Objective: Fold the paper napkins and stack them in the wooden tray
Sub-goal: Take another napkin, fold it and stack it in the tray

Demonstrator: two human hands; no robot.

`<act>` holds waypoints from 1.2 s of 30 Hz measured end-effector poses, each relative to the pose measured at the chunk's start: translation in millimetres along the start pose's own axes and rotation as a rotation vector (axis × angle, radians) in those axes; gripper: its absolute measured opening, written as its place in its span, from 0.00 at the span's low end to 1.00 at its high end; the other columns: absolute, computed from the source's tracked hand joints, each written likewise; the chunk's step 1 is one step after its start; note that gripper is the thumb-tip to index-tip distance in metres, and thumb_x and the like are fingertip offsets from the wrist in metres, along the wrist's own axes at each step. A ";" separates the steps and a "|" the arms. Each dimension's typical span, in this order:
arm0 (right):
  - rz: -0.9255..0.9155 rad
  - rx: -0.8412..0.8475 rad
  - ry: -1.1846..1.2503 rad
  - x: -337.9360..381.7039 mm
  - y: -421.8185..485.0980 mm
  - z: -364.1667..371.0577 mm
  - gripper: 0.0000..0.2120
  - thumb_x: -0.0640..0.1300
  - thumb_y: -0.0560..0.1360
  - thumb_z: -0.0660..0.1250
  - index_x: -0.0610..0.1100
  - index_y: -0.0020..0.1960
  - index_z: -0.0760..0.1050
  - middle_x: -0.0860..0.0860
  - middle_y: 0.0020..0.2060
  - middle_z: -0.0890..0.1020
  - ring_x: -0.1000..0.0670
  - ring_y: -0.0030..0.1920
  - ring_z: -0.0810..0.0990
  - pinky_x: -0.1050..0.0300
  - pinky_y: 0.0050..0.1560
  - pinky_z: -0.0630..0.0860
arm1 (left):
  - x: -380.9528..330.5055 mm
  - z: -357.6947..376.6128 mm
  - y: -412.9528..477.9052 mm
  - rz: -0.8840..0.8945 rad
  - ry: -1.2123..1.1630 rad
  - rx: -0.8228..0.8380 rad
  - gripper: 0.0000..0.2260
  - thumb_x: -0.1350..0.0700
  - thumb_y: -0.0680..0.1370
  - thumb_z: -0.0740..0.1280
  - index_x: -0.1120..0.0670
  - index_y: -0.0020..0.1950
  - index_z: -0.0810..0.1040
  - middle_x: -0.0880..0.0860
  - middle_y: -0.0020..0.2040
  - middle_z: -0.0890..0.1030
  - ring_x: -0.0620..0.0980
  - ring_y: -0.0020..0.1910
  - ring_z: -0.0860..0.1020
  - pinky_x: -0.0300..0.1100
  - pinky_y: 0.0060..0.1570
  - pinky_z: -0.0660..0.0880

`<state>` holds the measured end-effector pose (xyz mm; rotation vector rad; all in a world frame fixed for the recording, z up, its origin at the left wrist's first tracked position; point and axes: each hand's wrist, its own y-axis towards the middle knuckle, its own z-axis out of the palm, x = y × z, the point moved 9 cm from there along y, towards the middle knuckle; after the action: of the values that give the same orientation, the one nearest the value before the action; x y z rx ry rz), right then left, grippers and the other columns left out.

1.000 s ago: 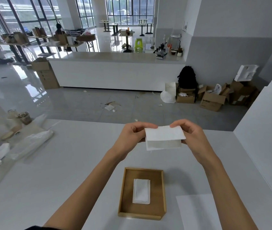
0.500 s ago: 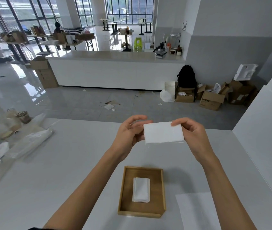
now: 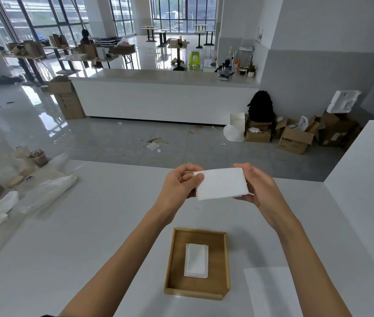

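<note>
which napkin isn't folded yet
The big flat napkin on the table, right of the wooden tray. The held napkin and the tray's napkin are folded small.

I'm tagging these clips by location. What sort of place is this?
Probably a café or shop still being fitted out: a long white service counter with coffee gear at one end, and opened cardboard boxes left on the floor by the wall.

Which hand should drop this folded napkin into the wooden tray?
Probably left. The left hand pinches the folded napkin and sits nearly straight beyond the wooden tray; the right hand is farther to the side, nearer the flat sheet.
</note>
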<state>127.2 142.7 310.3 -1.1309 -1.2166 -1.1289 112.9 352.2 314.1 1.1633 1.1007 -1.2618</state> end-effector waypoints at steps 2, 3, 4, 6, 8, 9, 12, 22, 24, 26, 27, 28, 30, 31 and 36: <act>-0.038 -0.039 -0.051 -2.2 0.0 -1.1 0.08 0.51 0.79 0.69 0.51 0.56 0.81 0.52 0.48 0.87 0.51 0.52 0.85 0.59 0.43 0.82 | 1.6 -1.3 -2.3 0.010 0.050 0.001 0.05 0.62 0.82 0.67 0.56 0.55 0.81 0.66 0.47 0.82 0.49 0.49 0.85 0.40 0.43 0.82; -0.067 -0.059 -0.066 -1.1 -0.2 -1.9 0.05 0.48 0.78 0.70 0.51 0.54 0.81 0.52 0.47 0.87 0.50 0.50 0.85 0.59 0.42 0.81 | 3.0 -1.4 -4.1 0.009 0.068 0.012 0.05 0.62 0.82 0.67 0.56 0.55 0.80 0.62 0.46 0.83 0.50 0.51 0.85 0.41 0.44 0.82; -0.098 -0.078 -0.085 0.9 -0.4 -2.7 0.04 0.46 0.78 0.71 0.51 0.53 0.81 0.51 0.47 0.87 0.50 0.49 0.84 0.57 0.43 0.80 | 5.2 -1.3 -6.2 0.004 0.072 0.033 0.06 0.62 0.82 0.67 0.56 0.57 0.80 0.59 0.45 0.85 0.50 0.51 0.85 0.42 0.44 0.82; -0.157 -0.095 -0.150 8.6 0.0 -3.6 0.04 0.46 0.77 0.72 0.52 0.51 0.82 0.51 0.46 0.87 0.51 0.48 0.84 0.57 0.44 0.78 | 11.3 0.4 -10.1 -0.034 0.040 0.097 0.07 0.61 0.82 0.66 0.56 0.60 0.79 0.57 0.48 0.86 0.51 0.50 0.85 0.43 0.45 0.82; -0.206 -0.036 -0.217 19.7 0.1 2.7 0.03 0.46 0.77 0.72 0.54 0.49 0.82 0.53 0.43 0.87 0.56 0.44 0.84 0.65 0.40 0.77 | 16.0 4.2 -13.9 -0.086 0.004 0.173 0.09 0.57 0.82 0.67 0.56 0.62 0.79 0.55 0.49 0.86 0.52 0.49 0.85 0.44 0.47 0.82; -0.214 0.023 -0.254 24.6 0.0 9.5 0.04 0.46 0.77 0.73 0.55 0.48 0.82 0.55 0.42 0.87 0.58 0.42 0.84 0.68 0.39 0.76 | 17.0 6.2 -15.3 -0.099 0.024 0.208 0.11 0.54 0.81 0.68 0.55 0.62 0.80 0.54 0.50 0.86 0.51 0.49 0.85 0.44 0.47 0.82; -0.221 0.174 -0.407 28.6 1.8 31.2 0.05 0.45 0.77 0.72 0.55 0.46 0.82 0.56 0.40 0.87 0.59 0.40 0.83 0.70 0.38 0.75 | 20.8 14.2 -20.5 -0.106 0.137 0.312 0.09 0.51 0.79 0.69 0.51 0.57 0.84 0.50 0.48 0.87 0.46 0.47 0.84 0.38 0.45 0.79; -0.101 0.046 -0.175 -20.2 1.5 38.1 0.20 0.44 0.79 0.71 0.55 0.68 0.72 0.49 0.45 0.86 0.53 0.46 0.86 0.60 0.39 0.82 | 50.5 -0.8 -31.8 -0.148 0.128 0.084 0.11 0.52 0.84 0.62 0.56 0.57 0.81 0.54 0.53 0.84 0.50 0.53 0.84 0.39 0.48 0.81; -0.119 0.069 -0.253 -19.9 4.6 42.2 0.25 0.44 0.78 0.71 0.56 0.72 0.67 0.54 0.41 0.85 0.55 0.41 0.85 0.62 0.38 0.80 | 51.2 -1.0 -34.2 -0.136 0.131 0.070 0.11 0.52 0.84 0.63 0.57 0.53 0.81 0.56 0.52 0.84 0.52 0.52 0.85 0.44 0.50 0.83; -0.149 0.097 -0.282 -17.6 5.9 46.7 0.29 0.46 0.79 0.70 0.57 0.76 0.63 0.56 0.36 0.83 0.56 0.37 0.82 0.62 0.38 0.79 | 49.7 -3.4 -34.3 -0.102 0.141 0.024 0.11 0.53 0.84 0.63 0.60 0.51 0.81 0.61 0.50 0.83 0.55 0.50 0.85 0.52 0.51 0.82; -0.166 0.107 -0.273 -16.2 5.6 48.1 0.31 0.49 0.79 0.69 0.59 0.77 0.60 0.56 0.35 0.83 0.55 0.37 0.81 0.61 0.40 0.80 | 49.7 -5.1 -33.2 -0.089 0.142 -0.001 0.12 0.54 0.84 0.63 0.61 0.51 0.81 0.63 0.49 0.83 0.57 0.49 0.84 0.54 0.51 0.82; -0.174 0.124 -0.254 -16.8 5.2 49.4 0.32 0.52 0.79 0.68 0.63 0.77 0.57 0.56 0.36 0.83 0.55 0.39 0.82 0.60 0.42 0.81 | 49.8 -7.5 -31.2 -0.081 0.136 -0.028 0.12 0.54 0.84 0.63 0.61 0.52 0.81 0.63 0.48 0.83 0.57 0.48 0.84 0.55 0.51 0.82; -0.156 0.180 -0.230 -24.1 1.8 54.0 0.34 0.58 0.76 0.68 0.72 0.75 0.53 0.55 0.44 0.84 0.53 0.46 0.84 0.58 0.48 0.83 | 49.5 -13.4 -27.0 -0.068 0.100 -0.083 0.12 0.54 0.84 0.63 0.60 0.52 0.81 0.59 0.46 0.84 0.53 0.47 0.85 0.51 0.49 0.82; -0.143 0.202 -0.239 -28.9 -0.5 57.3 0.33 0.57 0.76 0.68 0.75 0.73 0.54 0.54 0.51 0.83 0.52 0.49 0.85 0.57 0.50 0.83 | 49.2 -16.0 -24.5 -0.061 0.080 -0.103 0.11 0.54 0.84 0.63 0.59 0.52 0.81 0.57 0.46 0.85 0.51 0.47 0.86 0.49 0.47 0.83; -0.195 0.158 -0.321 -41.0 -5.3 65.3 0.25 0.44 0.80 0.69 0.75 0.61 0.71 0.73 0.53 0.77 0.57 0.51 0.82 0.60 0.50 0.82 | 44.0 -20.7 -13.8 0.033 0.077 -0.105 0.17 0.56 0.82 0.66 0.48 0.70 0.71 0.53 0.53 0.86 0.49 0.49 0.86 0.40 0.40 0.83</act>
<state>114.4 208.0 271.2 -1.1187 -1.6652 -0.9970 100.6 368.5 267.9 1.1539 1.1864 -1.1281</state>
